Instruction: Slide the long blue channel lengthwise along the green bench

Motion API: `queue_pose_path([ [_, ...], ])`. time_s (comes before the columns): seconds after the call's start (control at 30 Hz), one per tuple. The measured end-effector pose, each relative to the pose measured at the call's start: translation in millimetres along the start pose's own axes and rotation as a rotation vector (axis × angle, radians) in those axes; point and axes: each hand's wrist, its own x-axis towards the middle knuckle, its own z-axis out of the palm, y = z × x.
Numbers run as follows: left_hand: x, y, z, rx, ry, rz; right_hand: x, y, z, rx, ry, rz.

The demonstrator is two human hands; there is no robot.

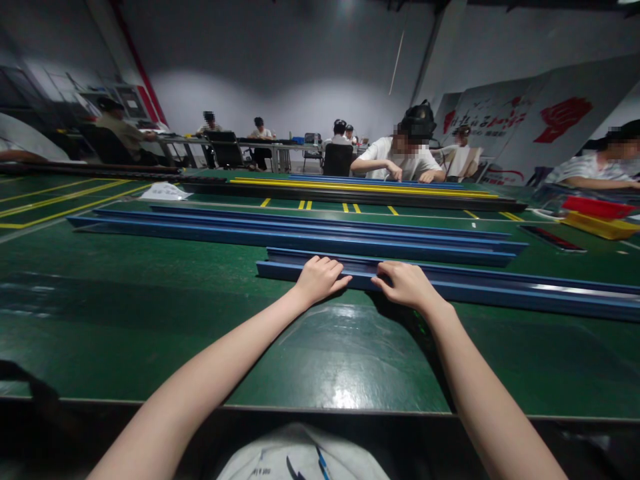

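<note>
A long blue U-shaped channel (500,288) lies on the green table, running from in front of me out past the right edge of view. Near its left end, my left hand (321,279) grips the near wall, with fingers over the top into the channel and the thumb along the outer side. My right hand (404,283), a short way to the right, is closed on the same wall with its fingertips curled inside. Its fingertips are partly hidden. Just beyond lie more blue channels (295,235), side by side and apart from my hands.
Yellow and black strips (360,189) lie across the far side of the table (150,287), where a co-worker (400,157) bends over them. At right are a phone (550,238), a red tray (597,207) and a yellow tray (600,225). White paper (165,192) lies far left.
</note>
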Motion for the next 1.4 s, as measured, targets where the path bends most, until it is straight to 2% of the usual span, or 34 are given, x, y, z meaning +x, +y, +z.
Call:
queue_pose_path([
  [0.23, 0.7, -1.0, -2.4, -0.008, 0.007, -0.026, 2.1, -7.4, 8.1, -0.026, -0.047, -0.034],
  [0.43, 4.4, -9.7, -7.0, -0.008, -0.009, -0.104, 3.8, -9.6, 8.7, -0.027, -0.064, -0.028],
  [0.63, 4.3, -18.2, -12.1, 0.009, -0.052, -0.151, 4.8, -11.6, 9.6, -0.035, -0.046, -0.043],
  [1.0, 8.4, -16.4, -23.5, -0.010, -0.179, -0.133, 7.1, -13.8, 11.2, -0.009, -0.015, -0.066],
  [1.4, -8.6, -25.0, -27.9, -0.069, -0.262, -0.061, 16.8, -13.2, 8.0, 0.070, -0.074, -0.080],
])
